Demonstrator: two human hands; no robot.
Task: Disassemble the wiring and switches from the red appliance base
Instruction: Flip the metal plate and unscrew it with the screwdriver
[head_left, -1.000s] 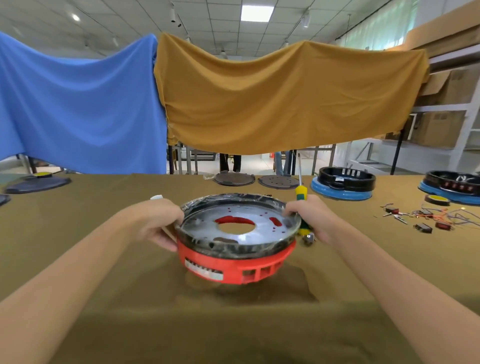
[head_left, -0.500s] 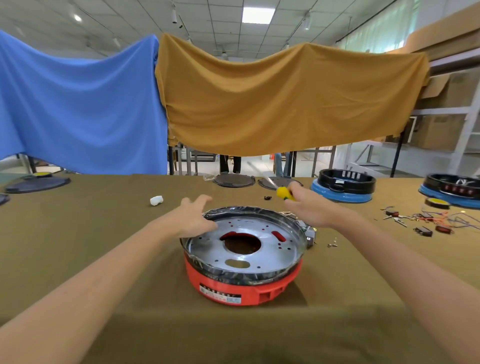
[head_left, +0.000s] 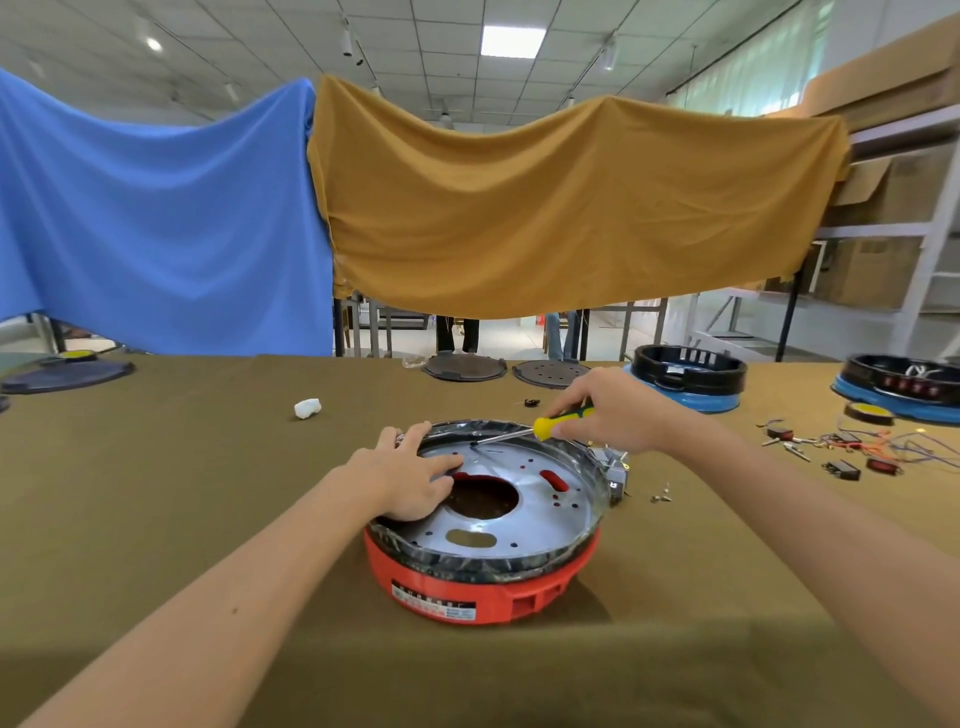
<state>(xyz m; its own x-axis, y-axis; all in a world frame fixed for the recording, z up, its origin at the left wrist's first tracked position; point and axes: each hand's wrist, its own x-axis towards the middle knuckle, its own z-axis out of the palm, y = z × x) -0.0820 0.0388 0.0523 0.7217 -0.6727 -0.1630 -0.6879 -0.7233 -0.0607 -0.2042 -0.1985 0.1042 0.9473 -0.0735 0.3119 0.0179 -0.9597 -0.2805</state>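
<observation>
Olive cloth covers the table (head_left: 156, 519), with the red appliance base (head_left: 483, 592) at its middle. Left hand (head_left: 410, 478) lies flat on its metal plate (head_left: 540, 514); right hand (head_left: 618, 410) grips a screwdriver (head_left: 524, 431), tip on the plate.

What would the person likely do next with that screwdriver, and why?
Probably turn the screwdriver to loosen a screw: the right hand grips it, its tip meets the metal plate near the far rim, and the left hand steadies the red base.
</observation>
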